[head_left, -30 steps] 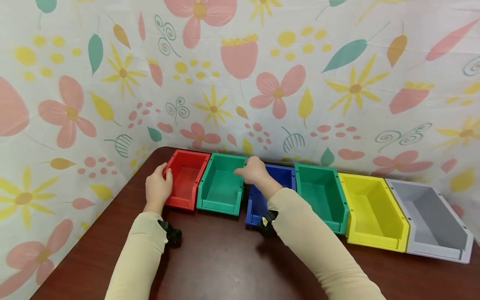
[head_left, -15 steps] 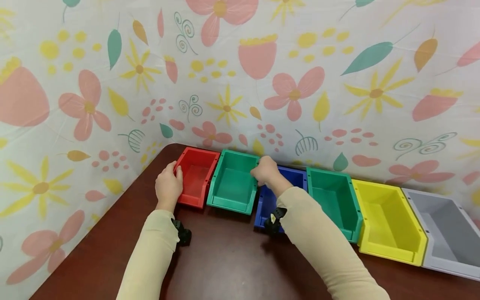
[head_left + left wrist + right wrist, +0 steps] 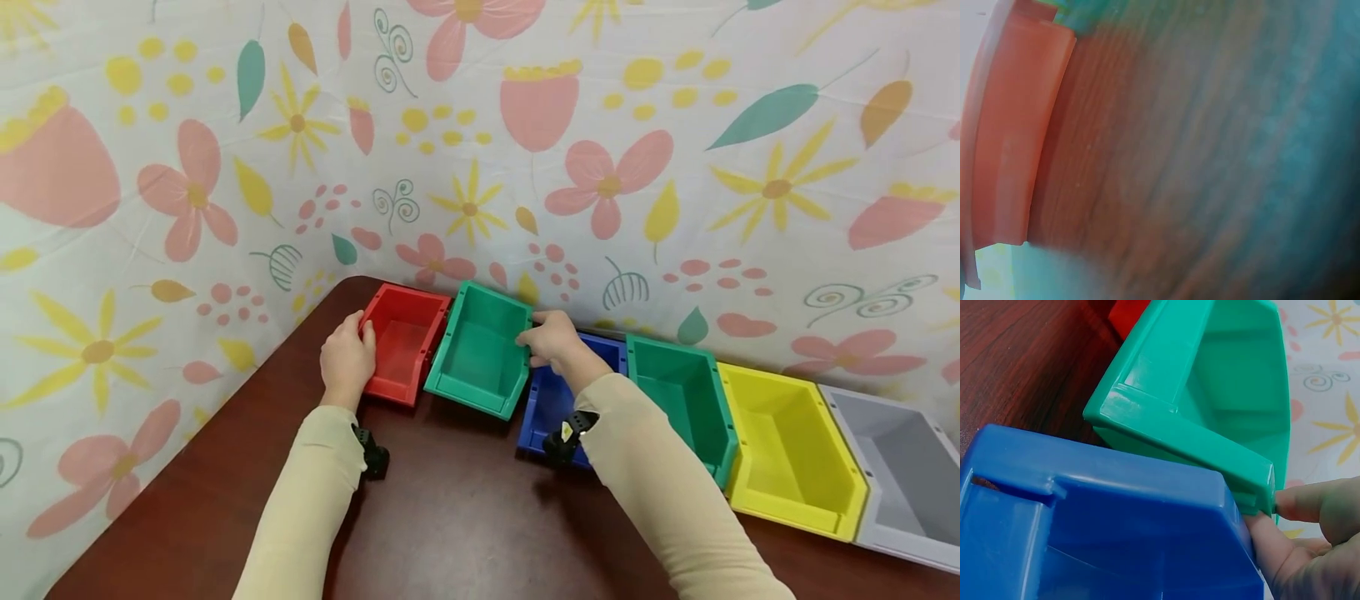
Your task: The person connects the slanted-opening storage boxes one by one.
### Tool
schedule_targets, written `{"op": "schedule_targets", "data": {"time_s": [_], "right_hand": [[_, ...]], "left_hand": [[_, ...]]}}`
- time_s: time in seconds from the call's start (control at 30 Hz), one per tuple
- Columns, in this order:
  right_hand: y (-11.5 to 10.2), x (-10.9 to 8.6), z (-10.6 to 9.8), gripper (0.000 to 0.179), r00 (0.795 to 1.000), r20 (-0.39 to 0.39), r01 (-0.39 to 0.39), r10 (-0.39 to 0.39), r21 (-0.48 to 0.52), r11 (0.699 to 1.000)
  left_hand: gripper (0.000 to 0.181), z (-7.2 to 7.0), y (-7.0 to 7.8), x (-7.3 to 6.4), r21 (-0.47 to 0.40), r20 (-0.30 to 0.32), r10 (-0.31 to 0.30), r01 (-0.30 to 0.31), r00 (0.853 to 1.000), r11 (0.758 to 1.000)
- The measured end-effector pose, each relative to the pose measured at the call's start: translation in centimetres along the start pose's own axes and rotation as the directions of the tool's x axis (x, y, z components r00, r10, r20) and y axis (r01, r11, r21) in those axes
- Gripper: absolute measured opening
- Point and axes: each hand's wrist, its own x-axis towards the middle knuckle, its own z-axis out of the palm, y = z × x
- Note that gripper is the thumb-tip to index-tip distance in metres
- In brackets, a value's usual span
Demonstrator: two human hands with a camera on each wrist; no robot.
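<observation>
In the head view my left hand (image 3: 347, 361) grips the left wall of a red bin (image 3: 405, 342), thumb over the rim. To its right sits a green bin (image 3: 483, 346), tilted and turned, its left edge close against the red one. My right hand (image 3: 558, 343) pinches this green bin's right rim near the back corner. In the right wrist view, thumb and fingers close on that rim, beside the front blue bin (image 3: 1141, 469). The left wrist view shows the red bin's side (image 3: 1016, 131) over blurred wood; my left hand is out of that frame.
Right of the blue bin stand a second green bin (image 3: 678, 400), a yellow bin (image 3: 795, 450) and a grey bin (image 3: 896, 467) in a row. A flower-printed cloth (image 3: 480, 167) hangs behind the dark wooden table (image 3: 450, 517).
The left green bin has turned clockwise and tilted in my right hand, its rear left corner now higher against the red bin. My left hand keeps its grip. The head view has shifted rightward across the scene's left.
</observation>
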Motion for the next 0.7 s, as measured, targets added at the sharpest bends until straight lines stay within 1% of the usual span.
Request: {"op": "schedule_targets", "data": {"time_s": [0.4,0.7], "right_hand": [[0.21,0.21,0.00,0.065,1.000,0.006,0.010,-0.011,0.091,0.996],[0.24,0.25,0.17,0.064,1.000,-0.008,0.006,-0.006,0.089,0.996]], "left_hand": [[0.040,-0.03,0.08,0.09,-0.002,0.000,-0.008,0.008,1.000,1.000],[0.040,-0.10,0.11,0.08,0.000,-0.004,-0.002,0.002,1.000,1.000]]}}
